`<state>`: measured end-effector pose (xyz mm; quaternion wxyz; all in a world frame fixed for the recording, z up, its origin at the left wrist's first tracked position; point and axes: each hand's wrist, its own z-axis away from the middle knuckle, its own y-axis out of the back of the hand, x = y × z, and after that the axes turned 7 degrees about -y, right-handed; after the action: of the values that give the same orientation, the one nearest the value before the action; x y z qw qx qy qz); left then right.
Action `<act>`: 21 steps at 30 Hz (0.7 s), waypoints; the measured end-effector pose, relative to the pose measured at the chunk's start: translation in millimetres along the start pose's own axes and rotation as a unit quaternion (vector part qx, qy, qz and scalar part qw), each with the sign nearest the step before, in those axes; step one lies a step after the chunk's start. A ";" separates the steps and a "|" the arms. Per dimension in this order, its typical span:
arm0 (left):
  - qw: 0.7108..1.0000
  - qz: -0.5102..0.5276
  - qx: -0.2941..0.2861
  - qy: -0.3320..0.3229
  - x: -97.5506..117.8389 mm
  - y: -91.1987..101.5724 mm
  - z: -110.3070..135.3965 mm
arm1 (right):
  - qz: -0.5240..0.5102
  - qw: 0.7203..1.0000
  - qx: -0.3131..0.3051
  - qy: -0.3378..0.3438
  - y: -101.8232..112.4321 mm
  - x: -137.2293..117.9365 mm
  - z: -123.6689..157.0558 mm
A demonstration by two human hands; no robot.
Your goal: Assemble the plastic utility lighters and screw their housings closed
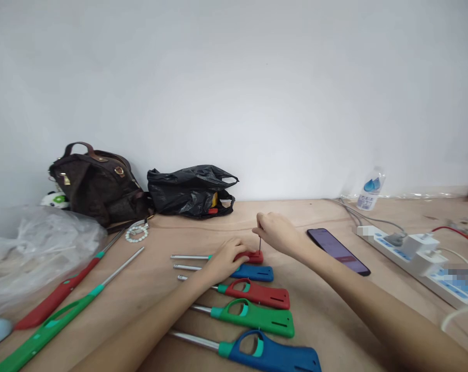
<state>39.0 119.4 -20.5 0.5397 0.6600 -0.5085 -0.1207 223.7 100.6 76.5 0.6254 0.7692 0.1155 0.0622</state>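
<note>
Long-nosed gas lighters lie side by side on the table, noses pointing left. My left hand [228, 256] grips the farthest one, a red lighter [258, 257], and covers much of its handle. Above that lighter's butt end, my right hand [275, 230] is closed on a thin upright screwdriver [260, 244]. Its tip meets the red handle, while its grip is mostly hidden by my fingers. Nearer to me come a blue lighter [259, 273], a second red lighter [262, 294], a green lighter [262, 319] and another blue lighter [284, 356].
At left lie a longer red lighter [59, 293], a longer green lighter [43, 338], a clear plastic bag [35, 253] and a beaded bracelet [136, 233]. A dark backpack [97, 191] and black plastic bag [183, 194] stand by the wall. Rightward are a phone [338, 251], bottle [370, 191] and power strip [404, 261].
</note>
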 end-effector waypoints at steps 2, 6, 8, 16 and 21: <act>1.000 -0.010 -0.005 0.005 0.3 0.3 0.5 | -0.047 0.999 -0.010 0.011 4.8 10.0 -2.9; 0.999 -0.041 -0.033 0.002 3.4 4.6 -0.2 | -0.064 0.997 0.043 -0.017 8.3 27.7 -5.7; 0.997 -0.068 -0.047 -0.003 11.1 9.5 -1.5 | -0.018 0.999 0.035 -0.026 2.2 31.8 -3.3; 0.981 -0.107 -0.159 -0.040 90.8 17.3 15.5 | 0.100 0.992 -0.072 0.028 -42.1 47.9 24.3; 0.952 -0.208 -0.207 -0.081 104.8 -17.1 52.3 | 0.112 0.988 -0.101 0.029 -59.2 59.1 37.5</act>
<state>58.7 2.8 -14.3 0.5844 0.6130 -0.3655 -0.3862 283.8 91.5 7.9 0.6852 0.7082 0.0393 0.1655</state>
